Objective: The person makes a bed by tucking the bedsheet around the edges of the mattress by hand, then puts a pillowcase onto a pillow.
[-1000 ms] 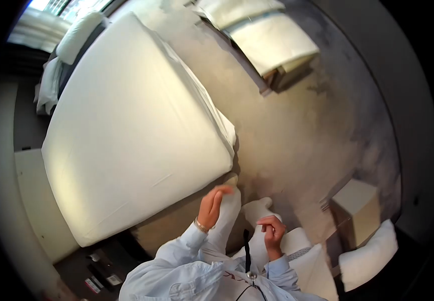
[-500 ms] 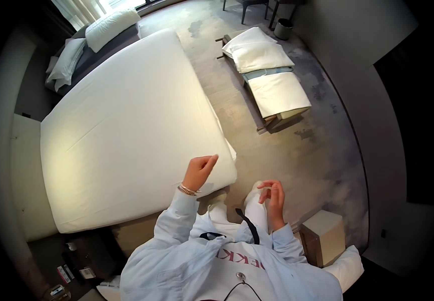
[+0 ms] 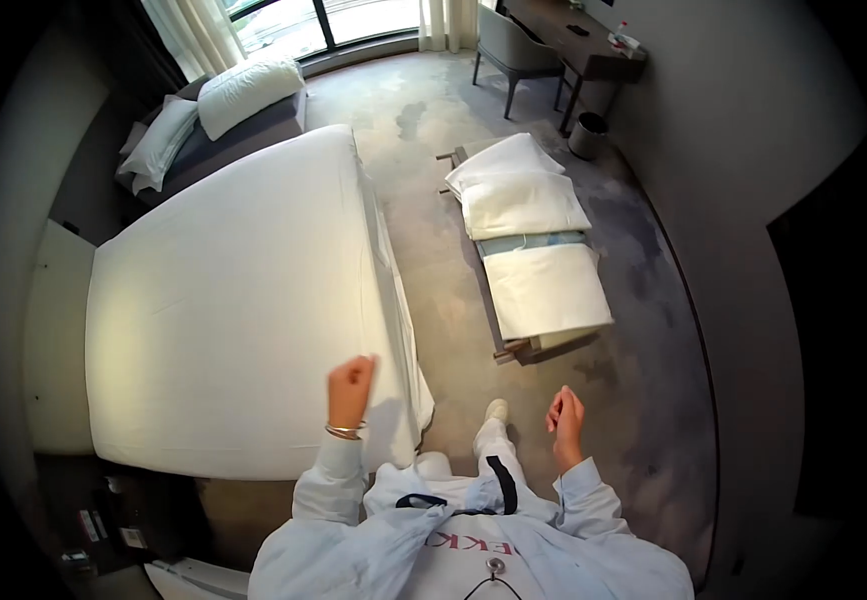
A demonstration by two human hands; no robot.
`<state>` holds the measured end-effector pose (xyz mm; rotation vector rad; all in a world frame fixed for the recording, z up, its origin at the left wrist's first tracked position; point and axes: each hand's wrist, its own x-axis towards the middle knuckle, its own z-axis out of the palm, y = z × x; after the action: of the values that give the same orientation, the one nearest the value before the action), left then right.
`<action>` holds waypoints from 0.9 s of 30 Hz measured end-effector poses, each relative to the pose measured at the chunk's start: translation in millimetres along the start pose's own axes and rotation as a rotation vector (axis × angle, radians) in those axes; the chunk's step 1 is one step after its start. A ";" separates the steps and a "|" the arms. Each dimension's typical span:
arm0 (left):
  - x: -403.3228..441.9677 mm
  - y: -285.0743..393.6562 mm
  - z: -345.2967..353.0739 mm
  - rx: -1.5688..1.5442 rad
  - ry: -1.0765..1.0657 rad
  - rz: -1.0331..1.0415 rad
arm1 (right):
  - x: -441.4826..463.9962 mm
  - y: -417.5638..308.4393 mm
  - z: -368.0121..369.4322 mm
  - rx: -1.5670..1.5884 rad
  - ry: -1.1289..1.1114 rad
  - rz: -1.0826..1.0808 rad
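Observation:
Above the near right corner of the bed (image 3: 233,310), my left hand (image 3: 350,392) is raised in a loose fist, with nothing visible in it. A bracelet circles that wrist. A white fitted sheet covers the mattress, its side hanging loosely along the right edge. My right hand (image 3: 565,418) is in the air over the carpet with its fingers curled in and no object showing. Nearest to it is a low bench (image 3: 506,352) bearing folded white linen (image 3: 545,290) and white pillows (image 3: 523,203). Neither hand touches anything.
A dark sofa (image 3: 228,135) with white pillows (image 3: 248,95) stands beyond the bed by the window. A grey chair (image 3: 518,52), a desk (image 3: 593,50) and a waste bin (image 3: 587,135) are at the back right. A dark nightstand (image 3: 158,510) is at lower left. Carpet runs between bed and bench.
My body has moved forward along the bed's right side, with one foot ahead. Both hands have swung, and the right hand's fingers have curled in more. More of the window and desk shows.

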<state>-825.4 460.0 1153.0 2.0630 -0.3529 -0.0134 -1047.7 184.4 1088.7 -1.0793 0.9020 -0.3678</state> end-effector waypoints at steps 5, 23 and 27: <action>3.9 43.0 4.3 0.254 -0.069 -0.073 | 86.0 -56.3 19.2 -0.184 -0.230 0.147; 366.1 -21.7 61.4 -0.260 0.173 -0.376 | 323.4 -109.5 362.0 -0.303 -0.804 0.504; 470.5 -19.0 57.0 -0.276 0.104 -0.239 | 407.4 -180.6 436.8 -0.168 -0.618 0.455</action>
<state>-379.2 300.3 1172.6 1.8123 -0.0347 -0.0938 -432.1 95.3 1139.0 -1.0172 0.5964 0.4109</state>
